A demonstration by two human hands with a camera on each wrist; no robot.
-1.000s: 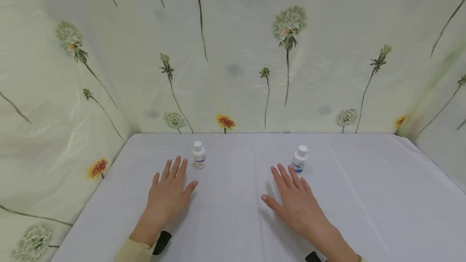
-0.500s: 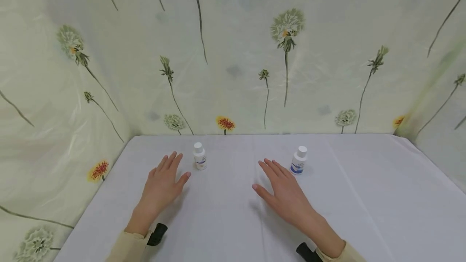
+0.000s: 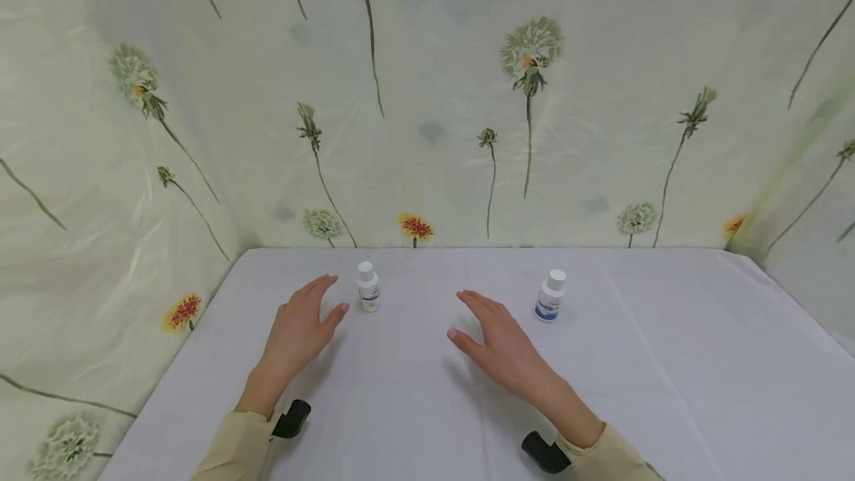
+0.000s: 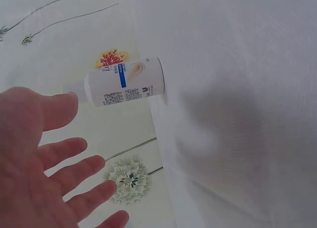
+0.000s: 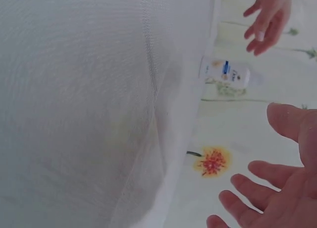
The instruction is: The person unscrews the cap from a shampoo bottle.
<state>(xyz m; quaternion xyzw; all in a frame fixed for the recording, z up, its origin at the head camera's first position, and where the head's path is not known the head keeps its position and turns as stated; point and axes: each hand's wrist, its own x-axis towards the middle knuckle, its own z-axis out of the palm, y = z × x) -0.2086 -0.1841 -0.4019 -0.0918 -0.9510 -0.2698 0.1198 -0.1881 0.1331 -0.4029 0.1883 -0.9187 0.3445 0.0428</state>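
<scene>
Two small white bottles with white caps stand upright on the table. The left bottle has a blue stripe and printed text on its label, readable in part in the left wrist view. My left hand is just left of it, fingers extended and thumb apart, holding nothing. The right bottle has a blue band low on its label. To its left hovers my right hand, also with fingers extended and nothing in its grasp. Shadows of both hands fall on the cloth. The right wrist view also catches my left hand beside a bottle.
A white cloth covers the table. Behind and at both sides hangs a pale curtain printed with dandelions and orange flowers. Black wrist devices sit at beige sleeves.
My right hand has moved left, away from the right bottle. My left hand has drawn slightly left, and both hands have turned more sideways. The bottles stay in place.
</scene>
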